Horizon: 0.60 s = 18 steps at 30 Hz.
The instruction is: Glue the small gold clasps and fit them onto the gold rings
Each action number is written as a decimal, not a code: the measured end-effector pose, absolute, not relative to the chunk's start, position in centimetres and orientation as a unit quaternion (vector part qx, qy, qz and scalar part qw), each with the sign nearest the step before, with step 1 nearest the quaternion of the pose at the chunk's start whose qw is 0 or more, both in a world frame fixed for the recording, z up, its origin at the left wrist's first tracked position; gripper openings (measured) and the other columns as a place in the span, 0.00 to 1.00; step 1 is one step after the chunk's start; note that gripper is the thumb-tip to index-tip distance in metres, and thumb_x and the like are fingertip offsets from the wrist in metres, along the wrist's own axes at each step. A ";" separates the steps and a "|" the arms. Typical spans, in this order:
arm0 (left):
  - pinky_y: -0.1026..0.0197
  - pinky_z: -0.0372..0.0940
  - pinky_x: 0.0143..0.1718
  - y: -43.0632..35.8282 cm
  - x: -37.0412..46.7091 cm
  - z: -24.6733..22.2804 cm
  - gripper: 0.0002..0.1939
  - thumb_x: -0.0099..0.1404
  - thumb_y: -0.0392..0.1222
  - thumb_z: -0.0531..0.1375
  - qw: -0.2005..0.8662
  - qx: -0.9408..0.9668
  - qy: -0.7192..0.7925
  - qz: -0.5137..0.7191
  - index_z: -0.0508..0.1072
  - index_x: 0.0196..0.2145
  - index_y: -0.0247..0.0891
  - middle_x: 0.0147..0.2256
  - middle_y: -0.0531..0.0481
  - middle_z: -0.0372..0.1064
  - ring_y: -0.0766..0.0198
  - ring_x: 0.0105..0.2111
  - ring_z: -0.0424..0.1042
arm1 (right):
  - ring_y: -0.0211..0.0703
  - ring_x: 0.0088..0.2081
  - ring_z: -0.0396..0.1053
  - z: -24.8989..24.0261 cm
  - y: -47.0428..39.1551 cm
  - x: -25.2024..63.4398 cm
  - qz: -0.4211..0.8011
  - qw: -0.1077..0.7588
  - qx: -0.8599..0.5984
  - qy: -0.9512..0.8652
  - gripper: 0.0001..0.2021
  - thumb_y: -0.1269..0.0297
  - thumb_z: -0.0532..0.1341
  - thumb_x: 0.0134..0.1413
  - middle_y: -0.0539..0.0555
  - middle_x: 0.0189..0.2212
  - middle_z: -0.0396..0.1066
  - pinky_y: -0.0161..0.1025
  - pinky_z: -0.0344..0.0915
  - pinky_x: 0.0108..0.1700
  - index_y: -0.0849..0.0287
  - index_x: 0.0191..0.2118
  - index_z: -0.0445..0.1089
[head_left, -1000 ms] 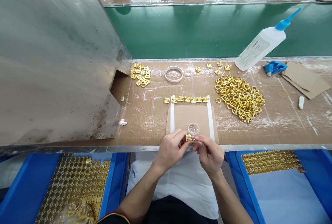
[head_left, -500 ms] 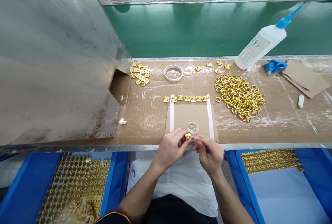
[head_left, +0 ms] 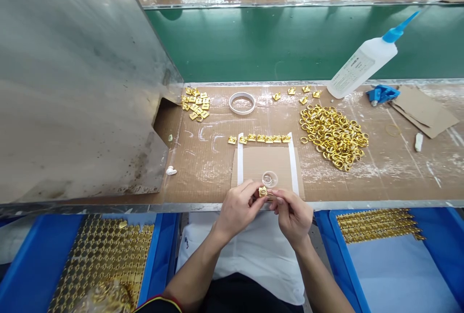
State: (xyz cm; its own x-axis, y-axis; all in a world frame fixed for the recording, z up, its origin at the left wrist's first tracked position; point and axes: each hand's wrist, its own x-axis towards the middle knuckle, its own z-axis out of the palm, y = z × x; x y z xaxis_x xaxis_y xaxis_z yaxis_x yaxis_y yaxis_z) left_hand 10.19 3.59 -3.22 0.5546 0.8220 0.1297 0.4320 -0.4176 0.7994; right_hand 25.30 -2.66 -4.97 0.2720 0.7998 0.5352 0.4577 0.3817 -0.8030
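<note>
Between the thumb and fingers of my left hand (head_left: 238, 209) is a small square gold piece (head_left: 263, 191), held just over the front edge of the bench. My right hand (head_left: 293, 214) is closed in a pinch on a thin stick-like tool (head_left: 271, 194), whose tip meets the gold piece; its exact kind is too small to make out. Just beyond my fingers a small clear round dish (head_left: 269, 178) rests on a cardboard pad (head_left: 266, 162) with white tape strips down both sides. Several square gold pieces (head_left: 260, 138) stand in a row along the pad's far edge.
A heap of gold rings (head_left: 333, 134) lies to the right, below a tilted white bottle (head_left: 362, 69). A tape roll (head_left: 242, 103) and more gold squares (head_left: 195, 103) lie at back left. A metal housing (head_left: 83, 86) blocks the left. Blue trays (head_left: 165, 250) flank me below.
Both hands stay almost where they were, still on the gold piece, which looks slightly turned. The whole view has shifted a little.
</note>
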 end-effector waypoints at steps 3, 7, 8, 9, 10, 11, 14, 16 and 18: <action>0.64 0.60 0.27 3.6 10.2 -3.2 0.05 0.71 0.38 0.59 0.371 0.801 0.387 0.267 0.76 0.41 0.37 0.28 0.53 0.68 0.68 0.22 0.62 | 0.36 0.20 0.72 -5.0 -2.7 25.4 0.148 0.589 -0.538 -0.584 0.13 0.74 0.56 0.69 0.54 0.36 0.80 0.32 0.72 0.21 0.53 0.47 0.76; 0.64 0.60 0.28 3.7 10.2 -3.2 0.05 0.70 0.38 0.60 0.369 0.802 0.385 0.269 0.75 0.41 0.37 0.28 0.54 0.68 0.68 0.22 0.62 | 0.35 0.20 0.72 -5.0 -2.8 25.5 0.153 0.589 -0.539 -0.583 0.12 0.73 0.56 0.69 0.54 0.36 0.80 0.31 0.71 0.20 0.54 0.47 0.75; 0.64 0.60 0.28 3.7 10.2 -3.1 0.04 0.70 0.37 0.60 0.370 0.802 0.385 0.269 0.75 0.41 0.37 0.28 0.54 0.68 0.68 0.22 0.62 | 0.35 0.20 0.72 -5.0 -2.8 25.5 0.154 0.589 -0.539 -0.582 0.12 0.73 0.56 0.70 0.54 0.36 0.80 0.31 0.71 0.20 0.54 0.47 0.75; 0.64 0.59 0.27 3.7 10.2 -3.1 0.04 0.70 0.37 0.60 0.371 0.801 0.385 0.269 0.75 0.41 0.37 0.28 0.54 0.68 0.68 0.22 0.61 | 0.35 0.20 0.72 -5.0 -2.7 25.5 0.155 0.588 -0.540 -0.582 0.11 0.73 0.56 0.70 0.54 0.36 0.79 0.30 0.71 0.20 0.54 0.47 0.75; 0.64 0.59 0.27 3.7 10.2 -3.1 0.04 0.70 0.37 0.60 0.372 0.800 0.386 0.269 0.75 0.41 0.37 0.28 0.54 0.68 0.68 0.22 0.61 | 0.35 0.20 0.72 -4.9 -2.7 25.5 0.155 0.588 -0.542 -0.581 0.11 0.72 0.56 0.70 0.54 0.36 0.79 0.30 0.71 0.20 0.54 0.47 0.75; 0.65 0.59 0.27 3.7 10.2 -3.1 0.04 0.70 0.36 0.60 0.373 0.800 0.386 0.268 0.76 0.41 0.37 0.28 0.54 0.67 0.68 0.22 0.61 | 0.35 0.20 0.72 -4.9 -2.7 25.5 0.154 0.587 -0.543 -0.580 0.11 0.72 0.56 0.70 0.53 0.35 0.79 0.30 0.71 0.20 0.54 0.47 0.75; 0.65 0.59 0.27 3.6 10.2 -3.1 0.04 0.69 0.36 0.61 0.373 0.800 0.386 0.270 0.76 0.41 0.36 0.28 0.54 0.67 0.68 0.22 0.61 | 0.34 0.20 0.72 -4.8 -2.7 25.6 0.147 0.588 -0.540 -0.584 0.11 0.73 0.56 0.70 0.53 0.35 0.79 0.30 0.71 0.21 0.54 0.46 0.75; 0.65 0.58 0.27 3.6 10.1 -3.1 0.04 0.69 0.35 0.61 0.370 0.801 0.386 0.270 0.76 0.41 0.36 0.28 0.54 0.67 0.68 0.22 0.61 | 0.34 0.20 0.71 -4.8 -2.7 25.6 0.140 0.589 -0.536 -0.589 0.11 0.73 0.56 0.70 0.53 0.35 0.78 0.30 0.71 0.21 0.54 0.46 0.75; 0.65 0.59 0.27 3.6 10.1 -3.1 0.04 0.69 0.35 0.61 0.369 0.801 0.386 0.270 0.76 0.41 0.37 0.28 0.54 0.67 0.68 0.22 0.61 | 0.34 0.20 0.71 -4.8 -2.7 25.6 0.135 0.587 -0.535 -0.592 0.11 0.73 0.56 0.70 0.54 0.34 0.78 0.30 0.71 0.20 0.54 0.46 0.75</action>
